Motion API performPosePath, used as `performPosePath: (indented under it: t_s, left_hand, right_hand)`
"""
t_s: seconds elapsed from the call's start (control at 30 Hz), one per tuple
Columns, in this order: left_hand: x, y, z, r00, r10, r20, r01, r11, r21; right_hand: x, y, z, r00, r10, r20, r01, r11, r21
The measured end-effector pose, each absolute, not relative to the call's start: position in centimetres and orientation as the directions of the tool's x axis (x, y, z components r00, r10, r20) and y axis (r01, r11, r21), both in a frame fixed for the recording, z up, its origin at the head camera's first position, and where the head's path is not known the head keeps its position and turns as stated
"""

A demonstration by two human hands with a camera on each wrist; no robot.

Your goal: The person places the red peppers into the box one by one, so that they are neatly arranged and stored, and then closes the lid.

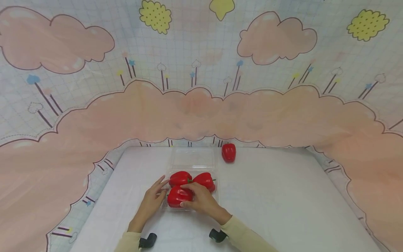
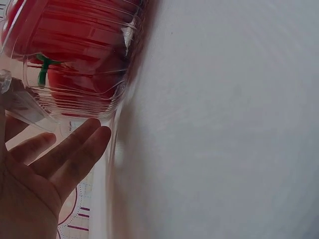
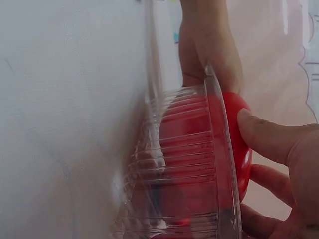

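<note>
A clear plastic clamshell box [image 1: 192,159] lies with its lid folded back, red bell peppers in its tray. My right hand [image 1: 203,200] grips the front bell pepper [image 1: 176,196], thumb on the near side and fingers over the far side. In the right wrist view that bell pepper [image 3: 243,149] bulges above the tray's rim. Behind it sit another bell pepper [image 1: 179,177] at the left and one more [image 1: 204,180] at the right, green stems showing. My left hand [image 1: 152,197] is at the tray's left side, its fairly straight fingers [image 2: 82,154] against the ribbed plastic wall.
A single red bell pepper [image 1: 228,153] stands at the back of the white table [image 1: 277,196], right of the lid. A cloth with pink clouds [image 1: 201,115] hangs behind and around the table. Black wrist devices [image 1: 218,235] show at both sleeves.
</note>
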State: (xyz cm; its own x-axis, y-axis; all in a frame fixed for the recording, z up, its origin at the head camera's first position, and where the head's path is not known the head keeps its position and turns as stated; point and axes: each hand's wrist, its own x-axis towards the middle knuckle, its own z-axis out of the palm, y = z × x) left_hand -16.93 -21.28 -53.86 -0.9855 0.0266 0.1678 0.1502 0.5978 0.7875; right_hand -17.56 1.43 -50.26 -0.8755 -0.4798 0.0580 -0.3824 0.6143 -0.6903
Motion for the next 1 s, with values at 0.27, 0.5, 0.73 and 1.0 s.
performPosePath:
  t_s: [0.27,0.5,0.73,1.0]
  left_hand:
    - [-17.01,-21.41,-54.05,-0.984,0.029,0.177,0.159,0.601,0.783]
    - [-17.04,-21.41,-54.19,-0.983,0.029,0.179,0.16,0.6,0.784]
    - [-17.0,-21.33,-54.18,-0.981,0.028,0.19,0.168,0.609,0.775]
    - [-17.08,-21.37,-54.3,-0.978,0.035,0.204,0.183,0.611,0.77]
  right_hand:
    - [-17.56,1.24,-50.39,-0.873,-0.483,0.073,-0.404,0.629,-0.664]
    - [-17.58,1.13,-50.29,-0.876,-0.479,0.056,-0.384,0.622,-0.682]
    - [-17.86,1.06,-50.25,-0.886,-0.464,0.022,-0.333,0.6,-0.727]
    - [-17.87,0.83,-50.22,-0.885,-0.465,0.039,-0.35,0.607,-0.713]
